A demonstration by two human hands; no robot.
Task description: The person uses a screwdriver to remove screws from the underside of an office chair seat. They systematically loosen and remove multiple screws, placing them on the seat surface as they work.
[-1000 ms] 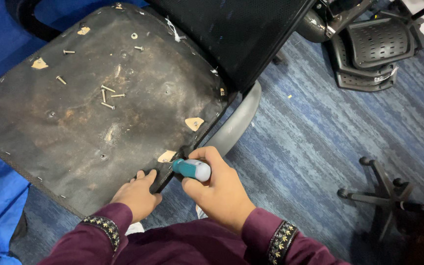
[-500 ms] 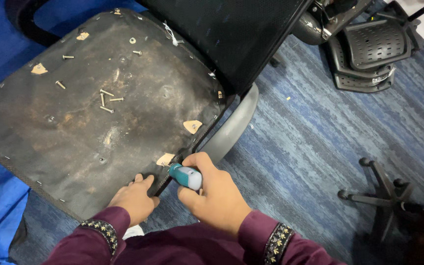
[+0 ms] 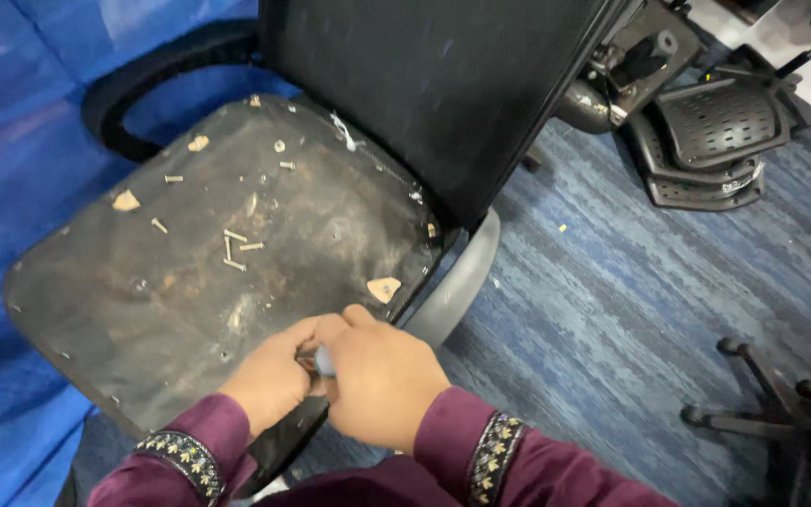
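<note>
Both hands are bunched together at the near edge of the upturned chair seat point(image 3: 190, 282), working right on its black fabric rim. The right hand point(image 3: 377, 380) is closed in a fist around a screwdriver point(image 3: 323, 361); only a pale sliver of its handle peeps out between the knuckles, and the tip is hidden. The left hand point(image 3: 269, 376) sits touching it on the left, fingers curled down onto the seat edge, pinching or bracing the fabric; exactly which, I cannot tell. This looks like the prying step: the tool is being worked under the edge where the cover is fastened, just near a tan tab point(image 3: 384, 288) at the right rim. Loose screws point(image 3: 237, 249) lie scattered farther up the dusty underside, well apart from the hands. The grey armrest point(image 3: 457, 282) curves off to the right, and a chair base point(image 3: 772, 404) rests on the blue carpet point(image 3: 612, 282). The next move calls for a firm, controlled lever with the left hand steadying, since a slip would send the tip toward those fingers.
</note>
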